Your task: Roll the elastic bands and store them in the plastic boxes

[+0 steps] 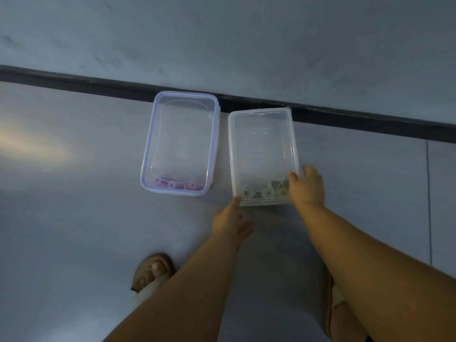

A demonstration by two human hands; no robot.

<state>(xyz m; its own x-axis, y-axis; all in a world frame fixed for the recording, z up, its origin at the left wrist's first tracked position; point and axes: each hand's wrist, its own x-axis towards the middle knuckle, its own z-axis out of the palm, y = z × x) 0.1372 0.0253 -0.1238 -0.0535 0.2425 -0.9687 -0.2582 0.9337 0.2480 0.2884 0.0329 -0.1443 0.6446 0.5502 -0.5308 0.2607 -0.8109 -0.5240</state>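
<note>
Dim room, grey floor (74,218) w/ a pale glare patch at left; a dark skirting strip (345,117) runs along the base of a grey wall (222,33). Thin dark seam in the floor at far right.

2 clear plastic boxes sit side by side on the floor, far ends against the skirting, a narrow gap between them. Left box (148,144) has a bluish rim; 3 pink rolled bands (174,185) lie at its near end. Right box (294,139) has a whitish rim; approx 4 pale greenish rolled bands (267,192) at its near end, exact count unclear, some hidden by the hand.

2 bare forearms reach down from the bottom edge. Left hand (230,222) is open, fingers loosely spread, 1 fingertip touching the near-left corner of the right box, gripping nothing. Right hand (307,187) is curled over the near-right corner of the right box, thumb inside the rim, fingers on the outer wall; grip looks loose, slightly blurred.

2 feet in tan sandals: 1 (153,272) at lower left, the other (335,307) mostly hidden under the right forearm.
</note>
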